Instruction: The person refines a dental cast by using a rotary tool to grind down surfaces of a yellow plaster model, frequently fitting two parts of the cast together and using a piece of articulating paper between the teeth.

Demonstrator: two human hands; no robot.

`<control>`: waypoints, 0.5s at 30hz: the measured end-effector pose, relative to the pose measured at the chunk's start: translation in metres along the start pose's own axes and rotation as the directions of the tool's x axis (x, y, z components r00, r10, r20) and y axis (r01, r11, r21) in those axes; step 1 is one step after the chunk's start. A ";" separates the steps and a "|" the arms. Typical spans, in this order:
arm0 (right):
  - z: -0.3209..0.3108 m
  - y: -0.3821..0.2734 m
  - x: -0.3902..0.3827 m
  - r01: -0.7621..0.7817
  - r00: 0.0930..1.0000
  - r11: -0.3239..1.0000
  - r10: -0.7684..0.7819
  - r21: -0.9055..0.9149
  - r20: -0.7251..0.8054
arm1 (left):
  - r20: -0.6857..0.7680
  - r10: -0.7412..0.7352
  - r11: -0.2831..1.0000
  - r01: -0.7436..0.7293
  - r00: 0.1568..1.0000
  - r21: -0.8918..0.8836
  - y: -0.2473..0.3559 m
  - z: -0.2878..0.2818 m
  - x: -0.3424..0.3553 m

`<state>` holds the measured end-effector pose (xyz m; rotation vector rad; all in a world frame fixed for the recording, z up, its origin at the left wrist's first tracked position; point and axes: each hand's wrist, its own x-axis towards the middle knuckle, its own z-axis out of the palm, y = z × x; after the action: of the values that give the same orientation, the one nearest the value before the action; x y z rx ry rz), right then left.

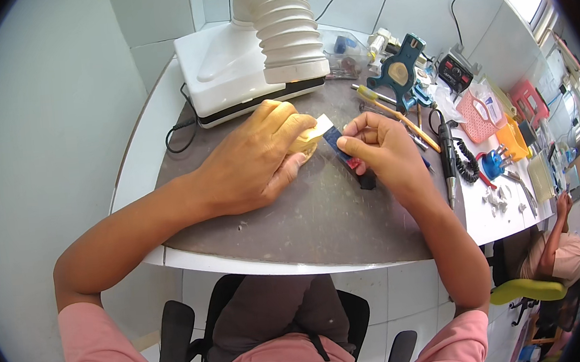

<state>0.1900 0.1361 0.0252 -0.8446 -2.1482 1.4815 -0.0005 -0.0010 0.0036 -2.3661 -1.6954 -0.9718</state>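
Note:
My left hand (pixel 258 153) is wrapped round a pale yellow dental cast (pixel 306 142) above the grey work surface. Most of the cast is hidden by my fingers. Thumb and fingers of my right hand (pixel 378 147) pinch a small flat strip (pixel 332 138), blue with a red part lower down. Its upper end is beside the cast; a white piece (pixel 324 122) shows there, and I cannot tell whether it touches the cast. Just below my right fingers is a small black block (pixel 367 182), partly hidden.
A white suction unit (pixel 225 69) with a ribbed hose (pixel 287 29) stands behind my hands. To the right are a teal articulator (pixel 401 68), a black handpiece (pixel 448 160), a pink basket (pixel 480 117), an orange container (pixel 511 139) and a blue bur holder (pixel 492 163). Another person (pixel 557 251) sits at far right.

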 end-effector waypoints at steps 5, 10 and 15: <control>0.001 -0.004 0.000 -0.098 0.995 0.986 0.094 0.135 0.039 | -0.011 -0.008 1.000 0.008 1.000 -0.016 0.000 0.002 0.000; 0.002 -0.002 0.003 -0.105 0.994 0.979 0.101 0.173 0.032 | -0.025 -0.025 0.999 0.024 0.999 -0.040 -0.002 0.004 0.001; 0.002 0.002 0.005 -0.118 0.992 0.972 0.108 0.204 0.059 | -0.003 -0.024 0.999 0.023 1.000 -0.033 -0.002 0.002 0.002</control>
<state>0.1854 0.1384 0.0228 -0.8768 -1.9630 1.7627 -0.0004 0.0026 0.0025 -2.3688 -1.7232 -1.0145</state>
